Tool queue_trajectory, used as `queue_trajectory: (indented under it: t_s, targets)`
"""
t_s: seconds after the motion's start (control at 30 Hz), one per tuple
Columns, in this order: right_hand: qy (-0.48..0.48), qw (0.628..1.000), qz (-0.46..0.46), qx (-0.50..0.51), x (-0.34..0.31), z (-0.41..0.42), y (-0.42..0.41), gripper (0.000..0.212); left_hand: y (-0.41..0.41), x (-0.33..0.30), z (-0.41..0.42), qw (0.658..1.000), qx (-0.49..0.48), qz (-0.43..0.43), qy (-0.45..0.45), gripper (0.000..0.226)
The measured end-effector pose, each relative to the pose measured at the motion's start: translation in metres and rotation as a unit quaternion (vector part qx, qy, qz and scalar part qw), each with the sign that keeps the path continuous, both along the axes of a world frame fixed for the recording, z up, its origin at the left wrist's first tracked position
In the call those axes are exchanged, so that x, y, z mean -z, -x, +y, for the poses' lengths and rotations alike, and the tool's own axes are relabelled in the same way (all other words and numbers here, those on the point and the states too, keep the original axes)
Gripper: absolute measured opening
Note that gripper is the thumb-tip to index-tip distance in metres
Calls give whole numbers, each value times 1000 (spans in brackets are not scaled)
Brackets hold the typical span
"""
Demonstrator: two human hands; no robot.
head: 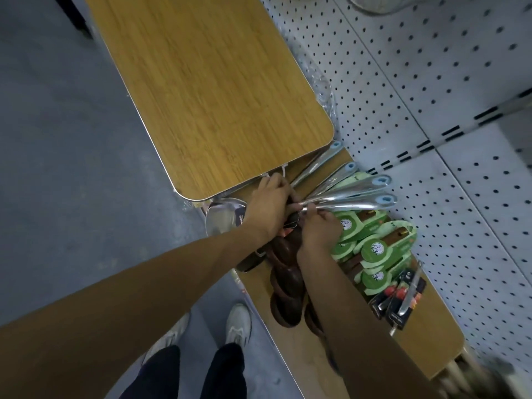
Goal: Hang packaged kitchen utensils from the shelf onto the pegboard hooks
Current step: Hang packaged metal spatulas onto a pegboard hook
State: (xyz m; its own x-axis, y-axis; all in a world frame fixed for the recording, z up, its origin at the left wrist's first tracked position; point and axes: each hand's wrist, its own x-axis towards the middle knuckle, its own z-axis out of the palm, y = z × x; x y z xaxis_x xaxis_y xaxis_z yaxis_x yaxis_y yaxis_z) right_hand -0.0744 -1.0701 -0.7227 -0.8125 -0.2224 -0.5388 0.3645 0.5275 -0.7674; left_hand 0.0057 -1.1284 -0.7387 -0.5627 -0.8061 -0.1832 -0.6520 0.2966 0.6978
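Several steel utensils with blue-tipped handles (349, 198) fan out over the wooden shelf (423, 345), handles toward the white pegboard (431, 82). My left hand (269, 205) curls down over the point where the handles meet. My right hand (318, 230) pinches the handles there from below. The utensils' broad steel heads (223, 218) stick out left past the shelf edge. Dark brown wooden pieces (286, 286) lie in a row under my wrists.
A large wood-grain board (207, 82) lies across the shelf beyond my hands. Green-carded packages (380, 249) and black-carded peelers (403, 300) lie to the right. Blue-grey floor and my shoes (236, 323) are on the left.
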Motion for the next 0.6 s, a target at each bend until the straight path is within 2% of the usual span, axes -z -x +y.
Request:
queue_trajectory:
  t_s: [0.13,0.27,0.4,0.53,0.6]
  targets:
    - [44,999,24,6,-35,19,-13,16,-11,-26,-4,996,87,-14,22,18]
    - [73,993,94,-10,-69,35,-27,20,-23,-65,-2,983,173,11,60,9]
    - [81,983,162,-35,-108,58,-44,13,-36,-114,10,975,206,56,67,17]
    - [87,971,217,-54,-162,88,-65,19,-58,-167,29,966,251,46,48,22]
    - [99,966,230,-63,-192,106,-75,14,-72,-197,42,960,274,42,46,20]
